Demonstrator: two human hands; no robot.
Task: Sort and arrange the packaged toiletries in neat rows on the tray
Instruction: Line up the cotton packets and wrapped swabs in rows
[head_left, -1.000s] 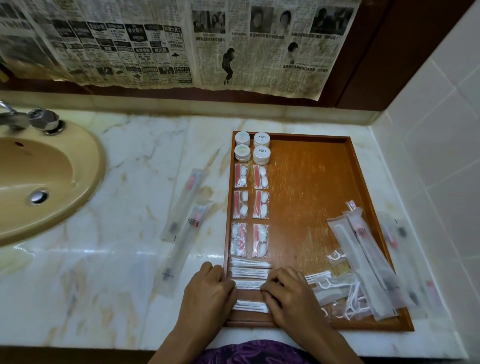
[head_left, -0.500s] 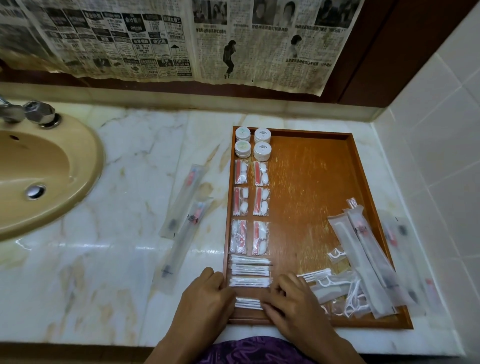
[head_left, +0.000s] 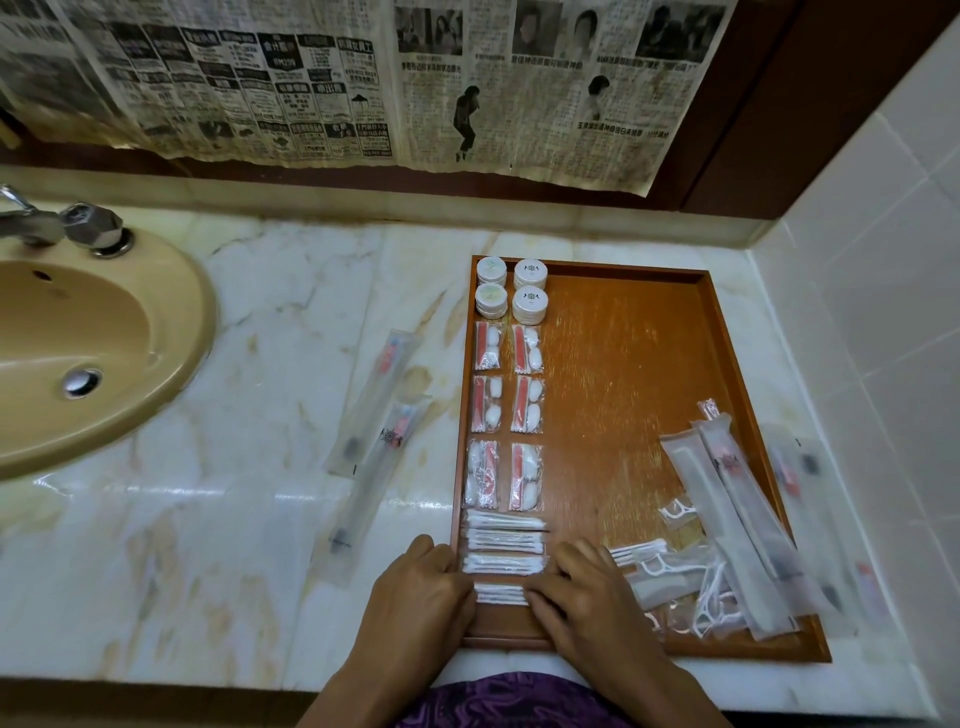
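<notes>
A wooden tray (head_left: 623, 364) holds, along its left edge, four round white tubs (head_left: 511, 287), six clear sachets (head_left: 506, 415) in pairs and four cotton-swab packets (head_left: 503, 551); loose floss picks (head_left: 691, 582) and long sleeves (head_left: 737, 530) crowd the near right corner.
</notes>
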